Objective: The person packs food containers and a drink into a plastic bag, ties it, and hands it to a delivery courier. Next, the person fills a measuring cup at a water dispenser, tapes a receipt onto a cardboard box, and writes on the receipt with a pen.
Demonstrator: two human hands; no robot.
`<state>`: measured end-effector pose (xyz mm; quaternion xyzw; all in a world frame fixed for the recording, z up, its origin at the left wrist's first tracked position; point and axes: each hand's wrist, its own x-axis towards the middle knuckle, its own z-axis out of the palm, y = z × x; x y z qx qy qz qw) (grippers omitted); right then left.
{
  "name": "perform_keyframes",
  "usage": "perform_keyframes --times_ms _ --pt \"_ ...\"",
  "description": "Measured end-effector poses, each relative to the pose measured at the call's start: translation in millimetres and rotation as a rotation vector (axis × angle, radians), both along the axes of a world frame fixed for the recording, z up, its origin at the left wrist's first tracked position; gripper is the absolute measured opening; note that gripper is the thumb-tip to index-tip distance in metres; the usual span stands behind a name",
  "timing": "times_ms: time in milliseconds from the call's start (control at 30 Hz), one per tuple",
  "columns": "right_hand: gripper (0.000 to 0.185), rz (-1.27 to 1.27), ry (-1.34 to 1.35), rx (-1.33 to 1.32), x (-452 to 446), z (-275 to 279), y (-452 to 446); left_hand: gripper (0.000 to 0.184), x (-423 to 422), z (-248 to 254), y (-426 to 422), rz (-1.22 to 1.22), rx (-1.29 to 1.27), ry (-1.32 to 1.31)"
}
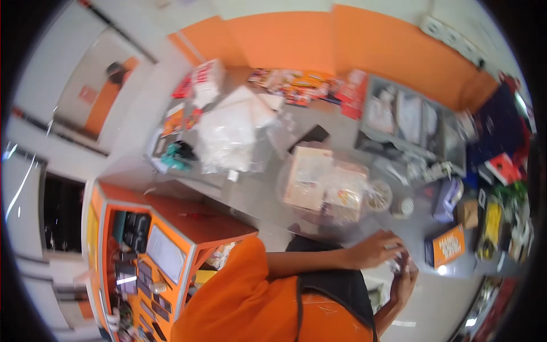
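My left hand (pixel 379 249) reaches in from the orange sleeve and meets my right hand (pixel 404 282) in front of the black apron (pixel 336 285). The fingers of both hands are bent together around a small whitish thing (pixel 394 264). It is mostly hidden by the fingers and blurred, so its kind does not show. Just beyond the hands is the grey table's edge. Nearest on it are a small white-topped jar (pixel 403 207), a round tub (pixel 377 195) and an orange box with white lettering (pixel 448 246).
Flat cream packs (pixel 308 178) in clear plastic lie mid-table. Behind them are a pile of white plastic bags (pixel 228 134), a dark phone-like slab (pixel 310 135) and colourful packets (pixel 302 85). A grey divided bin (pixel 413 122) stands far right. An orange display cabinet (pixel 165 219) with phones adjoins at left.
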<state>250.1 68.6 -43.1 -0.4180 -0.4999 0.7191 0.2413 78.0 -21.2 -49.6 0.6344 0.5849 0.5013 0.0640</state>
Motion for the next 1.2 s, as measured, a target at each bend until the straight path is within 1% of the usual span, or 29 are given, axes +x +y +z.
perform_keyframes --times_ms 33,100,200,300,333,367,400,467,500,533,567,600,633,667,700,733,800,833,867,900,1000,1067,1100,1200 --pt "0.049 0.105 0.043 -0.016 2.5 3.0 2.1 0.03 0.2 -7.2 -2.4 0.004 -0.026 -0.019" --pt "0.047 0.201 0.045 0.044 5.4 9.0 3.4 0.033 -2.2 -10.5 -3.7 -0.003 -0.045 0.02" --pt "0.045 0.193 -0.065 0.156 4.1 12.4 0.8 0.038 -1.2 -7.1 -6.0 -0.011 -0.09 0.075" --pt "0.047 0.186 -0.096 0.038 11.4 9.5 2.0 0.046 -1.9 3.0 -8.4 -0.02 -0.114 0.136" --pt "0.044 0.181 -0.151 0.103 7.8 10.6 0.4 0.048 -1.5 3.1 -8.4 -0.019 -0.12 0.167" --pt "0.043 0.153 -0.124 0.13 9.5 2.2 -0.2 0.049 -1.8 3.0 -7.8 -0.016 -0.123 0.199" --pt "0.041 0.125 -0.098 0.157 6.3 -3.7 -3.2 0.055 -2.6 3.1 -9.0 -0.049 -0.174 0.194" --pt "0.043 0.207 -0.344 0.194 10.1 -1.2 -1.4 0.069 -7.0 3.3 -10.3 -0.117 -0.27 0.19" --pt "0.043 0.279 -0.357 0.325 7.2 2.9 -1.0 0.075 -9.7 3.3 -10.2 -0.154 -0.316 0.189" --pt "0.043 0.352 -0.37 0.456 4.5 5.0 -0.5 0.092 -13.6 16.2 -8.7 -0.212 -0.395 0.167" --pt "0.044 0.43 -0.382 0.582 0.5 8.0 -0.9 0.095 -13.8 17.2 -5.3 -0.244 -0.411 0.2" --pt "0.048 0.484 -0.456 0.452 -5.6 21.8 -2.6 0.098 -12.2 17.4 -3.2 -0.276 -0.429 0.233" --pt "0.047 0.563 -0.46 0.563 0.4 8.8 -6.4 0.101 -9.3 17.0 -1.1 -0.305 -0.445 0.268" --pt "0.046 0.645 -0.459 0.679 4.1 -15.6 -9.9 0.097 -6.3 8.2 -0.2 -0.351 -0.493 0.254" --pt "0.045 0.729 -0.455 0.797 -1.1 -16.0 -10.9 0.096 -5.6 1.0 0.5 -0.377 -0.505 0.26" --pt "0.04 0.708 -0.524 0.784 -2.3 -12.3 -15.0 0.094 -7.2 -5.0 0.8 -0.402 -0.516 0.268" --pt "0.036 0.729 -0.505 0.813 -9.1 -7.6 -14.4 0.09 -10.4 -11.7 -3.5 -0.407 -0.499 0.271" --pt "0.034 0.743 -0.495 0.827 -9.9 -7.8 -12.0 0.09 -11.3 -11.8 -7.3 -0.375 -0.474 0.177" --pt "0.028 0.783 -0.474 0.759 -10.0 -8.9 -8.7 0.089 -12.1 -11.1 -11.5 -0.34 -0.449 0.083" --pt "0.027 0.774 -0.456 0.752 -11.7 -8.9 -4.9 0.089 -11.8 -10.8 -14.1 -0.301 -0.423 -0.008" --pt "0.025 0.748 -0.404 0.78 -15.7 -8.2 2.4 0.083 -2.8 -13.0 -24.7 -0.142 -0.512 -0.148" --pt "0.025 0.724 -0.377 0.846 -16.1 -11.5 3.2 0.078 -3.2 -10.4 -25.3 -0.125 -0.473 0.027" --pt "0.024 0.704 -0.41 0.852 -15.9 -14.0 4.3 0.075 -3.0 -7.5 -24.9 -0.114 -0.452 0.113" --pt "0.022 0.671 -0.487 0.872 -17.6 -20.1 6.9 0.066 -2.0 6.6 -22.2 -0.14 -0.529 -0.157"
